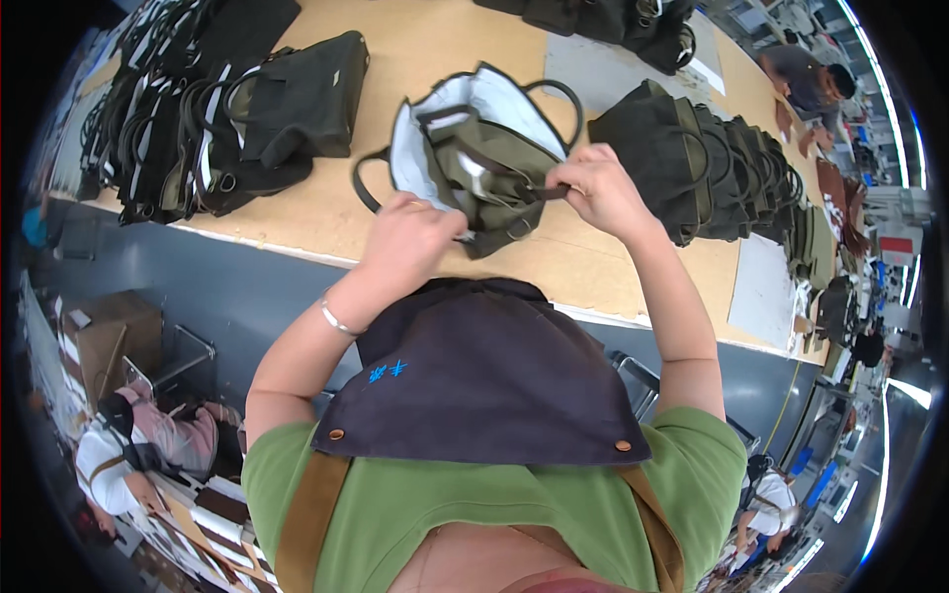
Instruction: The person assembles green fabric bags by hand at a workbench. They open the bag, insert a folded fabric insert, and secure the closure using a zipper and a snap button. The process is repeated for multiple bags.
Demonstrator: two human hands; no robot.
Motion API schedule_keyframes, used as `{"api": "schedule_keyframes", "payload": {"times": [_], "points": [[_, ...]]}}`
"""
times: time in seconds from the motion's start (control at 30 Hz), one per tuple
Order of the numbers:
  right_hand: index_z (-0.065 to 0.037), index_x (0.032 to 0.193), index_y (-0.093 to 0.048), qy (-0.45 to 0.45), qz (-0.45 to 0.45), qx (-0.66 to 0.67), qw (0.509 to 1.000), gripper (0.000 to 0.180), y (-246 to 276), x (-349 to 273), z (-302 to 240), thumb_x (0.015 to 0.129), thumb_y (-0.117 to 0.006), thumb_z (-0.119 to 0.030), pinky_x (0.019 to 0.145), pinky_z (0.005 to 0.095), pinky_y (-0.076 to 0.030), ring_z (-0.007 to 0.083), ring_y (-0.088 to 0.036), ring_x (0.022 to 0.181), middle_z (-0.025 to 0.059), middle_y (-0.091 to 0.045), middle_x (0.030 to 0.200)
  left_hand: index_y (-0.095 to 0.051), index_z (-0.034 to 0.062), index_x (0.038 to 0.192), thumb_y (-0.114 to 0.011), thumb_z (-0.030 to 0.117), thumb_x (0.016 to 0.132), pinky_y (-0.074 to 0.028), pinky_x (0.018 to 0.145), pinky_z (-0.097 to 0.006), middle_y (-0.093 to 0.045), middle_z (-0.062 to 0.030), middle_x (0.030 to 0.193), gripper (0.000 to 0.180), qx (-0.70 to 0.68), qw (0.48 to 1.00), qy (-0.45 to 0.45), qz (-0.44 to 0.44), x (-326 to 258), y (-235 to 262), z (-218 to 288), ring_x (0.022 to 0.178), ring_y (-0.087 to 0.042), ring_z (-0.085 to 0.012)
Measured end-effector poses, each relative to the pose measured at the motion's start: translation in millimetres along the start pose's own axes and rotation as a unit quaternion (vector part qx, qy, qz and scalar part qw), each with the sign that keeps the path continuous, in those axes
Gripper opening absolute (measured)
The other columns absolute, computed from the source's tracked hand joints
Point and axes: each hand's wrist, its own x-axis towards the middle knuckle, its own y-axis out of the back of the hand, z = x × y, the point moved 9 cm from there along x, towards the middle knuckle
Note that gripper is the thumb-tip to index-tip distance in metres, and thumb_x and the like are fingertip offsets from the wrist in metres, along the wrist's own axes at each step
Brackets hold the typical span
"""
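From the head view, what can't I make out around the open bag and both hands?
All in the head view:
Left hand: what lies under its curled fingers; the hand itself hides it.
Dark strip: the pinched part, covered by the right hand.
Open bag: its floor, hidden by folded green fabric inside.
Dark bags at the top: cut off by the picture's upper edge.

Viewed from the wearer's head, the left of two side-by-side fisheye cameras looks down and forward across a worktable [326, 203], close above the apron [484, 385] at its near side. The left hand [413, 237] and right hand [605, 193] appear farther off, over the worktable, whose edge bends toward the rim.
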Motion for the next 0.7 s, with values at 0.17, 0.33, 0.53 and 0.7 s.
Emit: {"api": "schedule_keyframes", "payload": {"times": [0.17,0.33,0.53,0.7], "points": [[-0.007,0.076,-0.064,-0.051,0.018,0.062,0.997,0.021,-21.3,-25.1,24.7,0.065,-0.059,0.01,0.089,0.0379,-0.044,0.0239,-0.061,0.091,0.0023,-0.067,0.078,-0.062,0.0082,0.102,-0.07,0.006,0.071,-0.044,0.089,-0.039,-0.063,-0.0082,0.099,0.032,-0.098,0.992,0.074,-0.025,41.8,-1.5,-8.6,0.098,-0.06,-0.0243],[-0.009,0.091,-0.064,-0.035,0.085,-0.004,0.996,0.03,-2.0,-18.9,-0.5,0.066,-0.062,0.006,0.084,0.0374,-0.048,0.0253,-0.061,0.091,0.0064,-0.067,0.094,-0.067,0.0091,0.103,-0.071,0.003,0.07,-0.037,0.101,-0.043,-0.059,-0.0075,0.119,0.034,0.008,0.997,-0.072,-0.041,90.5,-31.2,-16.2,0.117,-0.052,-0.0215],[-0.004,0.104,-0.061,-0.164,0.125,0.068,0.976,0.029,-28.4,-14.7,-48.8,0.077,-0.07,-0.011,0.069,0.0407,-0.052,0.0339,-0.065,0.078,0.0152,-0.065,0.102,-0.063,0.0081,0.099,-0.07,0.002,0.072,-0.037,0.096,-0.041,-0.066,-0.0064,0.093,0.029,-0.045,0.971,-0.022,-0.234,86.2,-40.2,-22.3,0.09,-0.062,-0.0283],[-0.003,0.087,-0.064,-0.158,0.069,0.088,0.981,0.009,-61.2,-1.0,-30.1,0.079,-0.065,-0.006,0.072,0.0418,-0.052,0.0337,-0.064,0.081,0.0152,-0.066,0.089,-0.06,0.012,0.103,-0.074,0.01,0.074,-0.036,0.089,-0.039,-0.063,-0.0041,0.082,0.032,-0.082,0.991,0.004,-0.101,41.7,-5.6,-6.8,0.084,-0.062,-0.027]]}}
